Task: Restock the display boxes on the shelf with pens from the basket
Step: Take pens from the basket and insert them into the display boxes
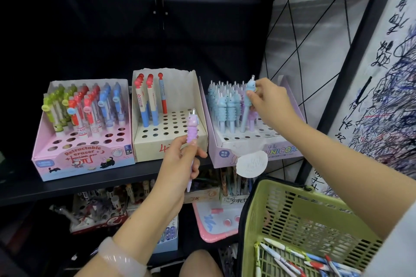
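Spanning the frame's middle, a black shelf (94,181) carried three display boxes: a pink box (83,159) at left, a cream box (148,148) at centre, a lilac box (243,148) at right. A green basket (292,213) with loose pens (299,256) filled the lower right. The left hand (177,164) gripped a purple pen (192,135) before the cream box. The right hand (267,101) pinched a blue pen (248,99) standing in the lilac box.
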The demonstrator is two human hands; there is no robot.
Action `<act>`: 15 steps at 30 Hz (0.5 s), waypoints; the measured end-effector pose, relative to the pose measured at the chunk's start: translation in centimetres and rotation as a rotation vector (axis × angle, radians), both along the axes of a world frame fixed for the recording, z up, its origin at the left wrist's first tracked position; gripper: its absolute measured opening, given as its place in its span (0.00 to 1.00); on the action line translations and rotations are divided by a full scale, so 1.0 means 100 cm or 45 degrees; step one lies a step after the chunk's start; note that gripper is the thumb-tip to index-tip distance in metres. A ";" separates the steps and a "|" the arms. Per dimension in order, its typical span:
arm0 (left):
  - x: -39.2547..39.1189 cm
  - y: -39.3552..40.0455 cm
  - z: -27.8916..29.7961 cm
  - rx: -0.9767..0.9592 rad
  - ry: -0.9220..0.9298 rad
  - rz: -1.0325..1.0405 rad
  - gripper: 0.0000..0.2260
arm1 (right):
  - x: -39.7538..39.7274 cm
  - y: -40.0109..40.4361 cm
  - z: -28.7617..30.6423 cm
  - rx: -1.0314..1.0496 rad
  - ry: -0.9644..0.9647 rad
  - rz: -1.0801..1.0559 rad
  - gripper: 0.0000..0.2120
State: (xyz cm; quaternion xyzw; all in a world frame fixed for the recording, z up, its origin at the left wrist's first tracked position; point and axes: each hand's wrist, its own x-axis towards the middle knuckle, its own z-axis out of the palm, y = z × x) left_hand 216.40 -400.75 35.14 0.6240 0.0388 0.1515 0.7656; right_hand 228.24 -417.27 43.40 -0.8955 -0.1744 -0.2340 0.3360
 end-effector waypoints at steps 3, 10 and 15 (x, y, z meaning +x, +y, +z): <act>0.000 0.000 0.000 0.000 0.005 0.003 0.05 | 0.005 0.005 -0.001 -0.120 -0.079 -0.037 0.15; -0.004 0.001 0.001 -0.016 0.004 -0.012 0.05 | 0.019 0.005 -0.021 -0.349 -0.032 -0.112 0.19; -0.003 -0.001 0.004 -0.021 -0.009 -0.029 0.07 | 0.015 0.003 -0.036 -0.295 -0.057 -0.078 0.19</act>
